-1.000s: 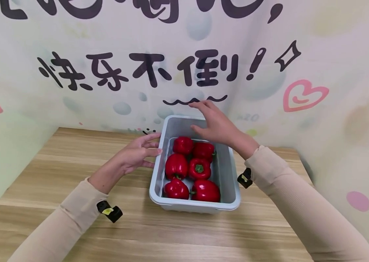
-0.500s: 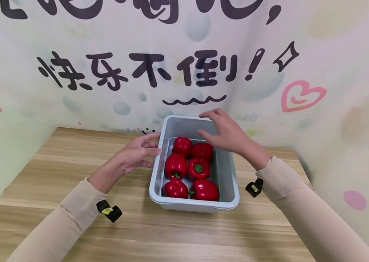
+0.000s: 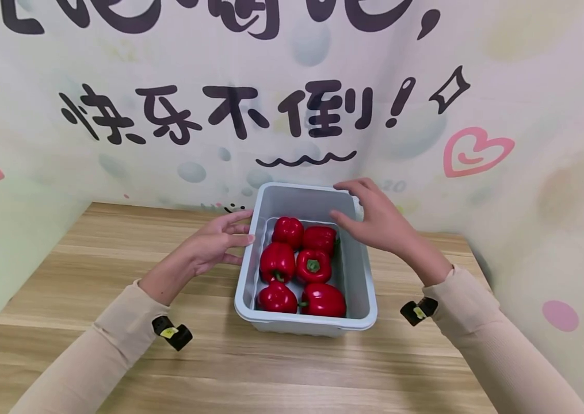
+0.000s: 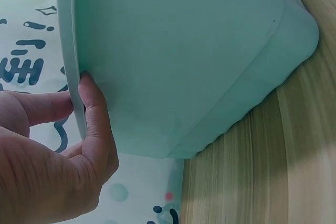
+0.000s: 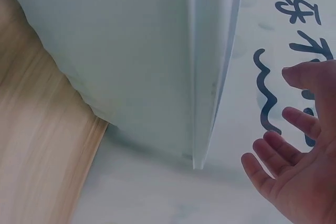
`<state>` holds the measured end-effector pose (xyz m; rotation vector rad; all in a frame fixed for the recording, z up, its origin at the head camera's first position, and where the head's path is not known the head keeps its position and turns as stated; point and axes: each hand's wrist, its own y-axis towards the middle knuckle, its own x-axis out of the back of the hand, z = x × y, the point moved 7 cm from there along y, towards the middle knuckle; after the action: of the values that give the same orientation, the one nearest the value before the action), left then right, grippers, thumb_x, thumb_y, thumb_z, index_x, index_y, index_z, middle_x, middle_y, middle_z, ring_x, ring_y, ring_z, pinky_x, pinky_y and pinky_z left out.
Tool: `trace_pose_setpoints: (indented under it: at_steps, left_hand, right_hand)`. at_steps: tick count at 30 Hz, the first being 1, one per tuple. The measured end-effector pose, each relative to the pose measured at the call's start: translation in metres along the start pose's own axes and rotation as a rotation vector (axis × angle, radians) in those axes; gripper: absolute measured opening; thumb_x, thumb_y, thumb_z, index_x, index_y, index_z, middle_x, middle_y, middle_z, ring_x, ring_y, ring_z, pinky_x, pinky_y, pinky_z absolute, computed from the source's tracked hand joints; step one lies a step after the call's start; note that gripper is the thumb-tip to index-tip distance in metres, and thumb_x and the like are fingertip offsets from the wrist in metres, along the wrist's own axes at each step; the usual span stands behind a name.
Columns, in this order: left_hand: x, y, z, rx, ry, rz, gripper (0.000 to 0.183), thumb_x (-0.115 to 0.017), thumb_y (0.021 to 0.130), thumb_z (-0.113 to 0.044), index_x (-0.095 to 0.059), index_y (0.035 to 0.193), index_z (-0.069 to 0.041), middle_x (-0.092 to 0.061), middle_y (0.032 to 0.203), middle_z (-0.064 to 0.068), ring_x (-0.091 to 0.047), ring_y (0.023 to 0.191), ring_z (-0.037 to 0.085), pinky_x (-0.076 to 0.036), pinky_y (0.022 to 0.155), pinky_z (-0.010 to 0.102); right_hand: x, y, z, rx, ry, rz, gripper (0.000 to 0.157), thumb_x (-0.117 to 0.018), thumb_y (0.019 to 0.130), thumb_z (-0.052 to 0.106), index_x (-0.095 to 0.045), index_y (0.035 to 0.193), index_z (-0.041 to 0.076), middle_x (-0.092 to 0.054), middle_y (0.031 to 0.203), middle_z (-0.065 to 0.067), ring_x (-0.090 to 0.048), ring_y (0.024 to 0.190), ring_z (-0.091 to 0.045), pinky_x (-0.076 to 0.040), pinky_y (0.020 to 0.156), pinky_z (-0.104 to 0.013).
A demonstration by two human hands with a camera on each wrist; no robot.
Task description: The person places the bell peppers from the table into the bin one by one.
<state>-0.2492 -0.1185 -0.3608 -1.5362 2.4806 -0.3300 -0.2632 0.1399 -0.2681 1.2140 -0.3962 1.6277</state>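
A pale blue-grey plastic bin [image 3: 307,329] stands on the wooden table, holding several glossy red bell peppers [image 3: 277,261]. One bell pepper [image 3: 315,265] shows its green stem end upward. At the bin's left rim, my left hand [image 3: 214,241] grips the edge; in the left wrist view its thumb and a finger lie on either side of the rim [image 4: 66,40]. Above the far right corner hovers my right hand [image 3: 382,221], fingers spread and holding nothing. The right wrist view has this hand [image 5: 302,166] apart from the bin's outer wall [image 5: 115,51].
Behind the wooden table [image 3: 131,270] hangs a printed backdrop [image 3: 183,52] with dark lettering and pink hearts. The bin's far end is close to it. A black wrist device [image 3: 172,333] is on the left sleeve and another black device [image 3: 418,310] on the right.
My right hand has moved right and slightly down, from over the bin's far end to beside its right rim. The left hand and the peppers have stayed in place.
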Motion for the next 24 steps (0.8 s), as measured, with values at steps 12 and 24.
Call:
trace_pose_setpoints:
  at_steps: [12,24]
  left_hand:
    - [0.001,0.004,0.0,0.0,-0.007,0.003,0.068,-0.056,0.094,-0.008,-0.022,0.152,-0.021,-0.033,0.145,0.023,-0.044,0.125,0.043,-0.055,0.083,0.045]
    - [0.013,-0.004,0.006,-0.036,0.014,-0.017,0.066,-0.056,0.095,-0.012,-0.024,0.151,-0.019,-0.031,0.148,0.022,-0.041,0.128,0.044,-0.054,0.085,0.045]
  right_hand:
    - [0.005,-0.027,-0.022,-0.107,0.124,-0.067,0.056,-0.07,0.086,0.028,-0.049,0.136,0.014,-0.049,0.133,-0.008,-0.05,0.117,-0.027,-0.05,0.092,-0.049]
    - [0.001,-0.058,-0.052,-0.228,0.271,-0.116,0.054,-0.065,0.09,0.029,-0.045,0.138,0.014,-0.045,0.14,-0.007,-0.051,0.123,-0.029,-0.048,0.096,-0.052]
